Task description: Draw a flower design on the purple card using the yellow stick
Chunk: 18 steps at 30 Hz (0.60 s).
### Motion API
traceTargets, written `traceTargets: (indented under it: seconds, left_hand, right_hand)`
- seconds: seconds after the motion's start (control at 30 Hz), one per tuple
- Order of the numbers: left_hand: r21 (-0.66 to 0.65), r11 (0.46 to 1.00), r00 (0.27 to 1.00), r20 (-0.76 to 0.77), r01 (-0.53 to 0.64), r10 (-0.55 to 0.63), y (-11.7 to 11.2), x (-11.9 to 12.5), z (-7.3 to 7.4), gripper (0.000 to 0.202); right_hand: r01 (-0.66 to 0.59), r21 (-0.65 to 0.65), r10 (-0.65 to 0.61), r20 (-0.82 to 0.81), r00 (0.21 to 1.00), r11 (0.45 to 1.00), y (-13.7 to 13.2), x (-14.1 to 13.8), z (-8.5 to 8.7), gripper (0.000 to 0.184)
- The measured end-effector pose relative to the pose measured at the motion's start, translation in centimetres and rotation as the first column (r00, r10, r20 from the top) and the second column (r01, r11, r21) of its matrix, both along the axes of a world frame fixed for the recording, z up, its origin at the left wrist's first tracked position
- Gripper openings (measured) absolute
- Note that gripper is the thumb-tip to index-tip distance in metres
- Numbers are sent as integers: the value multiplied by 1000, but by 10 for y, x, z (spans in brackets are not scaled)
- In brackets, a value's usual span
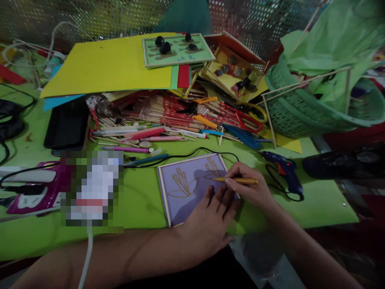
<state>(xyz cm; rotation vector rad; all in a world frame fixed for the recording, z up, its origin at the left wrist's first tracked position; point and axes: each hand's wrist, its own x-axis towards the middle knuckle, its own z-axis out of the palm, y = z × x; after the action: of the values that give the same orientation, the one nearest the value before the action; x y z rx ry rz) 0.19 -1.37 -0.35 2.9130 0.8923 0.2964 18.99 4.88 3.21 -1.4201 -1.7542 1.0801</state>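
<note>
A purple card (174, 206) framed with thin wooden sticks lies on the green table, tilted a little. Gold-brown outlines of flowers with leaves are drawn on its left part and upper right. My right hand (251, 184) is closed around a gold-coloured pen (245, 181), whose tip points left at the drawn leaf on the right. Across the lower right of the card rests my left hand (212, 218), palm down with fingers spread, covering that corner. Part of the card under both hands is hidden.
A blue glue gun (287, 170) with a lit red light lies right of the card. Behind are pens, wooden sticks (153, 106), scissors (249, 120), yellow sheets (114, 66) and a green basket (294, 104). A blurred-out phone (94, 188) and a purple power strip (39, 190) lie left.
</note>
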Motion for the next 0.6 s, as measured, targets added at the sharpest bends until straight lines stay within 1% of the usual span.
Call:
traceTargets:
  seconds: [0.17, 0.37, 0.5, 0.6]
  left_hand:
    - [-5, 1000, 1000, -3, 3, -3, 1, 0, 1, 92]
    - [-6, 1000, 1000, 28, -2, 2, 0, -1, -1, 90]
    - [-11, 1000, 1000, 18, 3, -3, -1, -1, -2, 89]
    - [-15, 1000, 1000, 10, 8, -8, 0, -2, -1, 90]
  right_hand:
    - [48, 3, -48, -8, 999, 999, -1, 5, -1, 14]
    - [79, 52, -79, -8, 997, 996, -3, 12, -4, 13]
    - [99, 69, -100, 14, 995, 993, -4, 13, -3, 14]
    - [118, 57, -119, 13, 993, 991, -3, 13, -1, 15]
